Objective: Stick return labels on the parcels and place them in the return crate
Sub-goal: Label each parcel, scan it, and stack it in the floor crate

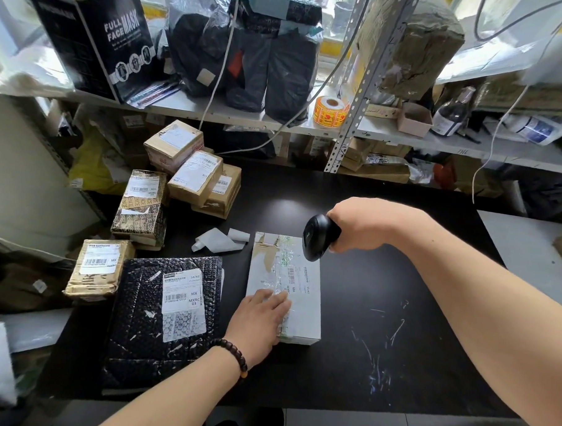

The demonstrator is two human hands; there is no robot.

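Note:
A grey-white parcel (305,297) with a barcode label (297,278) lies flat in the middle of the black table (397,314). My left hand (257,321) rests on its near left edge with straight fingers. My right hand (359,227) grips a black barcode scanner (317,237), held just above the parcel's far end and pointing down at the label. A black bubble mailer (146,319) with a white label lies to the left of the parcel.
Several labelled brown parcels (191,173) are piled at the table's far left, one more (93,269) beside the mailer. Peeled label backing paper (220,240) lies behind the parcel. An orange sticker roll (330,110) sits on the shelf above, among bags and boxes.

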